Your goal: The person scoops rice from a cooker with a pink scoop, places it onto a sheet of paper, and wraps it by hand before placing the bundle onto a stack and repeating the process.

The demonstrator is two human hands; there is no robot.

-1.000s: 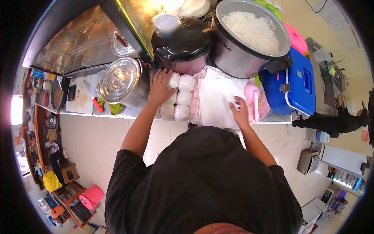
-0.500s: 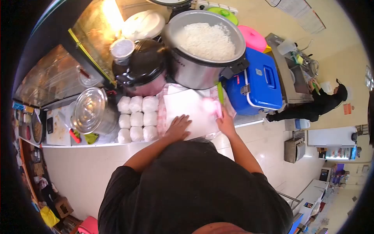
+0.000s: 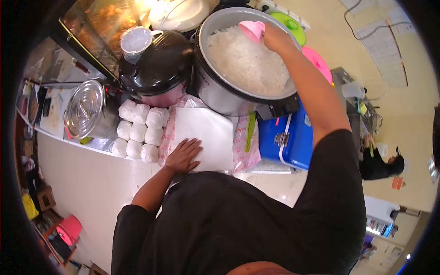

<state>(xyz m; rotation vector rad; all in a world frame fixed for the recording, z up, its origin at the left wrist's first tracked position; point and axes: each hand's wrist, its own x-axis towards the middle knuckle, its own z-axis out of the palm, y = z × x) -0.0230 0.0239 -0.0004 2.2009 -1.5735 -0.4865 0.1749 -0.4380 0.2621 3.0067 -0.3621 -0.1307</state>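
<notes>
**Scooping rice over a waiting sheet of paper**

Head view: the right hand [image 3: 275, 39] is reaching out over the big rice cooker pot [image 3: 215, 89], fingers clenched around a pink scoop [image 3: 253, 30] whose bowl is dipping into the white rice [image 3: 243, 59] near the far rim. The arm is stretching across the pot, probably because the cooker is standing at the back of the counter [image 3: 91, 142].

The left hand [image 3: 183, 155] is lying flat and released, palm down, on the near left corner of a white paper sheet [image 3: 206, 137]; the pressure is likely keeping the sheet from sliding on the pink patterned plastic [image 3: 245, 158] beneath it.

Just to the left of the sheet, wrapped white bundles [image 3: 137, 133] are sitting in tidy rows, touching one another. Behind them a black-lidded cooker [image 3: 156, 64] is standing, and farther left a steel pot with a lid [image 3: 85, 110]. A blue cooler box [image 3: 286, 140] is sitting right of the sheet, under the reaching arm. Another person [image 3: 380, 165] is working well apart at the right edge.
</notes>
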